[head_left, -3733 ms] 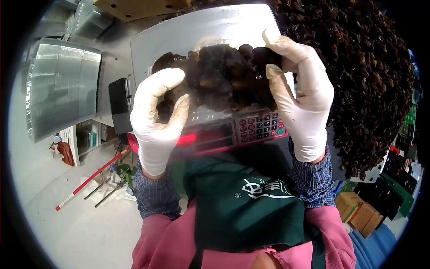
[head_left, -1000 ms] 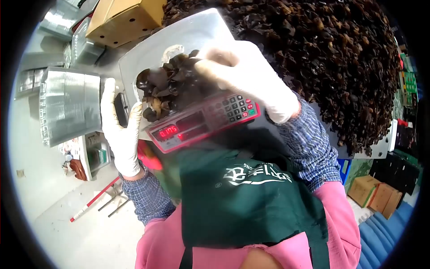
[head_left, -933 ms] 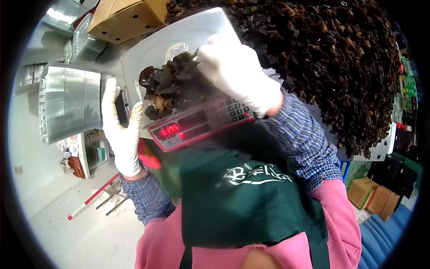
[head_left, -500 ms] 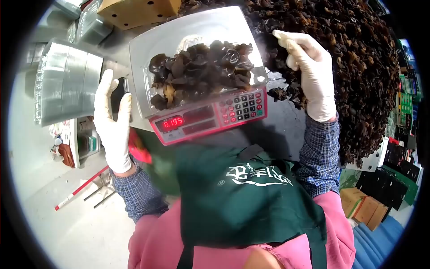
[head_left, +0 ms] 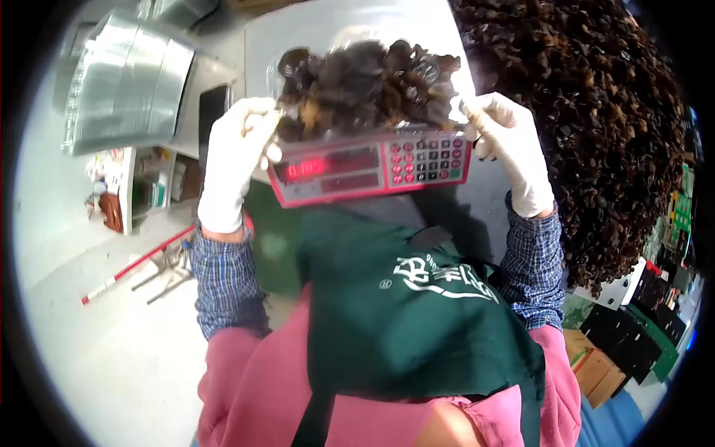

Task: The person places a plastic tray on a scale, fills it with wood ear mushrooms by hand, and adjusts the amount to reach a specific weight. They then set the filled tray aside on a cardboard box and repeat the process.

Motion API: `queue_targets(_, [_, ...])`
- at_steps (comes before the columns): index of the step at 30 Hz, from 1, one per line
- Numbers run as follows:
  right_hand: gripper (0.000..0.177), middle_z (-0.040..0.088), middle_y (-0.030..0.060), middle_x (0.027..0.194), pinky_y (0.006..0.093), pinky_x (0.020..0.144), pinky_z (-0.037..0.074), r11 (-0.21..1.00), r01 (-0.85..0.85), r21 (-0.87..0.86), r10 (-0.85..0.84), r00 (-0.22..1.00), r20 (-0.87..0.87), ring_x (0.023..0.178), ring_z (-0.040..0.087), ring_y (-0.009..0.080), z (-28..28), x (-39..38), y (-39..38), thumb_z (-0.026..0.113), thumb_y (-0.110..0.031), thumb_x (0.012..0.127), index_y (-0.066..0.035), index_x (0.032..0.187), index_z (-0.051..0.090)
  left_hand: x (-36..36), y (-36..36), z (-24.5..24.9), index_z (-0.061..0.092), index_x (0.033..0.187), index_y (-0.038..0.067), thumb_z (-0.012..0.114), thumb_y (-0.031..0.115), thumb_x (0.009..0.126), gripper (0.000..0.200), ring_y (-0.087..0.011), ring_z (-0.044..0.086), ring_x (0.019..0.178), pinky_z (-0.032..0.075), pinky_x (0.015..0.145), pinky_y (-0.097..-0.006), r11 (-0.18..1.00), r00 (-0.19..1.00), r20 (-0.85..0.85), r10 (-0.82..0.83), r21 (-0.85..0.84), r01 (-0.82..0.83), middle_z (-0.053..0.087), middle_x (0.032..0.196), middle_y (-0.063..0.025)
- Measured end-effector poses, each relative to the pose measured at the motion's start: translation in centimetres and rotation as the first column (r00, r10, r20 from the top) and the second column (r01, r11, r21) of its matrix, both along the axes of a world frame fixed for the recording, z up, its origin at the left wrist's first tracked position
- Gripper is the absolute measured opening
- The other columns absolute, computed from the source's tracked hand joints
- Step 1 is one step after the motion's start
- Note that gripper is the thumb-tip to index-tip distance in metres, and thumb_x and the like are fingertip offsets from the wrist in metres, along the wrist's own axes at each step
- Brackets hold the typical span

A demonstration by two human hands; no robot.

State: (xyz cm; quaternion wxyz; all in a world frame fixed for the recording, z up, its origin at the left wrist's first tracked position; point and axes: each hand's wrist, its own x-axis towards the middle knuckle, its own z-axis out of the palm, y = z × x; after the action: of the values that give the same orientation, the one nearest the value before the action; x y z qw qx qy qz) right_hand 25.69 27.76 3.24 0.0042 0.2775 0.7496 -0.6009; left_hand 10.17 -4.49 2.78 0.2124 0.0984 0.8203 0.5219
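A clear plastic tray (head_left: 365,135) filled with wet black wood ear mushrooms (head_left: 365,86) is over the platform of a red and white digital scale (head_left: 335,195). Whether its base touches the platform is hidden. My left hand (head_left: 237,160), in a white glove, pinches the tray's near left corner. At the near right corner, the gloved fingers of my right hand (head_left: 512,145) are closed on the rim. The scale's red digits glow but are blurred.
A large heap of wood ear mushrooms (head_left: 573,127) covers the right side of the table. Stacked clear plastic trays (head_left: 126,86) stand at the left. A dark phone (head_left: 214,112) lies beside the scale, near my left hand.
Both hands have moved in to the tray's near corners and closed on it. My right hand has left the heap's edge. The view has shifted, and the displayed digits look different.
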Motion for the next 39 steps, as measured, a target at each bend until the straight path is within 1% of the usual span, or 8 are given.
queue_targets(12, [0.016, 0.067, -0.0002, 0.079, 0.0214, 0.058, 0.048, 1.000, 0.027, -0.007, -0.028, 0.978, -0.208, 0.060, 0.059, 0.0047, 3.0, -4.6, -1.9, 0.068, -0.018, 0.101, -0.003, 0.104, 0.066, -4.7, -1.2, 1.3, 0.066, 0.120, 0.003, 0.064, 0.010, 0.103, 0.019, -0.0019, 0.054, 0.055, 0.037, 0.048, -0.0169, 0.992, 0.992, -0.091, 0.083, 0.102, -0.074, 0.063, 0.078, 0.0027])
queue_targets(19, [0.017, 0.065, 0.0027, 0.082, 0.0230, 0.055, 0.047, 0.980, -0.060, -0.188, -0.008, 0.940, -0.341, 0.062, 0.059, 0.0070, 3.0, -15.1, -0.4, 0.068, -0.021, 0.104, -0.005, 0.102, 0.063, -14.2, -0.3, 3.5, 0.070, 0.120, 0.004, 0.064, 0.015, 0.103, 0.021, -0.0021, 0.053, 0.057, 0.039, 0.051, -0.0179, 0.988, 0.938, -0.323, 0.123, 0.130, -0.085, 0.062, 0.075, 0.0040])
queue_targets(26, [0.010, 0.067, 0.0069, 0.085, 0.0276, 0.066, 0.061, 0.955, -0.086, -0.283, -0.046, 0.902, -0.429, 0.074, 0.070, 0.0144, 1.6, -26.8, 1.9, 0.064, -0.011, 0.095, -0.002, 0.099, 0.063, -26.9, 1.8, 1.3, 0.072, 0.118, 0.005, 0.064, 0.024, 0.105, 0.024, -0.0027, 0.054, 0.057, 0.040, 0.050, -0.0182, 0.962, 0.943, -0.287, 0.169, 0.256, -0.094, 0.061, 0.075, 0.0042])
queue_targets(27, [0.009, 0.068, 0.0073, 0.085, 0.0283, 0.066, 0.062, 0.955, -0.093, -0.281, -0.042, 0.896, -0.441, 0.074, 0.071, 0.0153, 0.8, -28.5, 2.3, 0.065, -0.010, 0.095, -0.002, 0.099, 0.063, -28.1, 1.8, 1.4, 0.069, 0.122, 0.003, 0.064, 0.025, 0.105, 0.028, -0.0059, 0.058, 0.059, 0.044, 0.052, -0.0203, 0.961, 0.958, -0.234, 0.164, 0.258, -0.101, 0.068, 0.083, -0.0025])
queue_targets(30, [0.008, 0.070, 0.0098, 0.086, 0.0304, 0.067, 0.064, 0.940, -0.094, -0.329, -0.068, 0.892, -0.447, 0.076, 0.074, 0.0183, 1.3, -32.1, 2.7, 0.064, -0.008, 0.098, -0.001, 0.097, 0.063, -29.1, 2.3, 1.1, 0.067, 0.128, 0.005, 0.062, 0.028, 0.107, 0.032, -0.0057, 0.059, 0.063, 0.047, 0.056, -0.0207, 0.918, 0.950, -0.159, 0.268, 0.343, -0.201, 0.071, 0.089, -0.0013])
queue_targets(34, [0.011, 0.072, 0.0165, 0.091, 0.0347, 0.073, 0.067, 0.940, -0.163, -0.300, 0.001, 0.880, -0.475, 0.081, 0.077, 0.0259, 0.8, -37.2, 4.4, 0.060, -0.007, 0.101, 0.004, 0.101, 0.061, -24.1, 0.9, 3.6, 0.062, 0.138, 0.001, 0.067, 0.020, 0.103, 0.040, -0.0103, 0.067, 0.086, 0.054, 0.078, -0.0231, 0.960, 0.900, -0.385, 0.205, 0.258, -0.108, 0.073, 0.114, -0.0096])
queue_targets(36, [0.025, 0.075, 0.0143, 0.086, 0.0358, 0.068, 0.064, 0.922, -0.021, -0.387, -0.157, 0.893, -0.422, 0.074, 0.075, 0.0263, 1.0, -40.0, 4.0, 0.072, -0.025, 0.098, -0.001, 0.092, 0.070, -21.6, -1.2, 4.5, 0.064, 0.137, 0.001, 0.072, 0.007, 0.095, 0.042, -0.0145, 0.068, 0.091, 0.054, 0.083, -0.0266, 0.984, 0.721, -0.670, 0.175, 0.089, -0.156, 0.073, 0.120, -0.0097])
queue_targets(39, [0.055, 0.075, 0.0085, 0.073, 0.0367, 0.068, 0.059, 0.981, -0.076, 0.181, 0.184, 0.674, -0.716, 0.072, 0.076, 0.0279, -6.0, -49.3, 8.5, 0.074, -0.067, 0.083, -0.012, 0.077, 0.079, -16.5, -4.6, 9.5, 0.065, 0.134, -0.001, 0.070, 0.000, 0.094, 0.040, -0.0244, 0.068, 0.116, 0.053, 0.100, -0.0350, 0.881, 0.359, -0.932, -0.047, -0.208, -0.424, 0.070, 0.128, -0.0132])
